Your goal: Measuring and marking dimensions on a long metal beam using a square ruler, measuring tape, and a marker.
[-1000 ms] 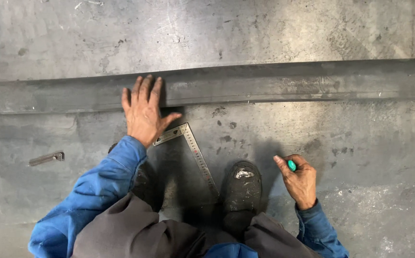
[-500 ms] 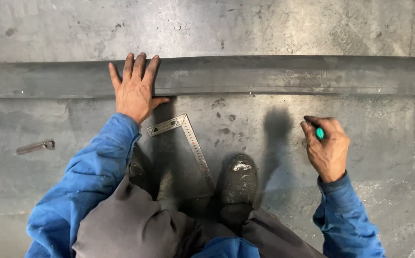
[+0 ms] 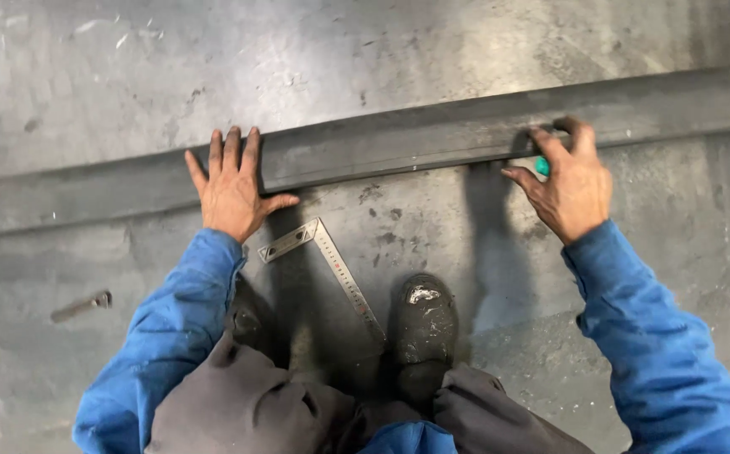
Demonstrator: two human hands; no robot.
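My left hand point(image 3: 232, 187) lies flat, fingers spread, on the steel bar point(image 3: 398, 143); at three o'clock, my right hand point(image 3: 568, 181) pinches a green marker point(image 3: 542, 166) against it.

The person wears a bright blue jacket with long sleeves point(image 3: 171, 328) that reach down to both wrists. The trousers point(image 3: 247, 403) are dark grey and look soft and creased. One boot point(image 3: 425, 324) is black, round at the toe, with a worn, shiny patch on top.
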